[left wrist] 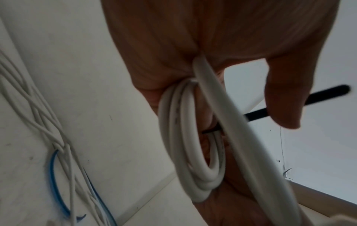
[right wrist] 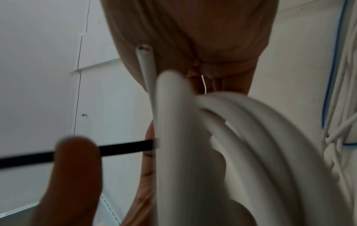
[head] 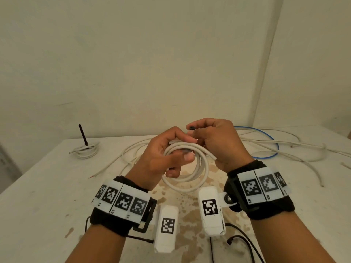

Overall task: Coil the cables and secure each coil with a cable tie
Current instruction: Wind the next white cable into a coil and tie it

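Coil [head: 187, 168] of white cable is held up over the counter [head: 47, 177], between both hands. Looks light but stiff & springy, smooth jacket, so prob wants to unwind; best hold is across all turns at one spot, near the loose cut end. Left grip [head: 163, 158]: fingers curled round the turns. Right grip [head: 214, 141]: curled at the coil top, pinching the black tie [left wrist: 289, 105], which threads through the coil. Tie is thin, flexible. Done coil [head: 86, 150] w/ tie sits far left; loose cables [head: 275, 147] beyond. No brand legible; faint print on jacket unreadable, wristbands show only square markers.
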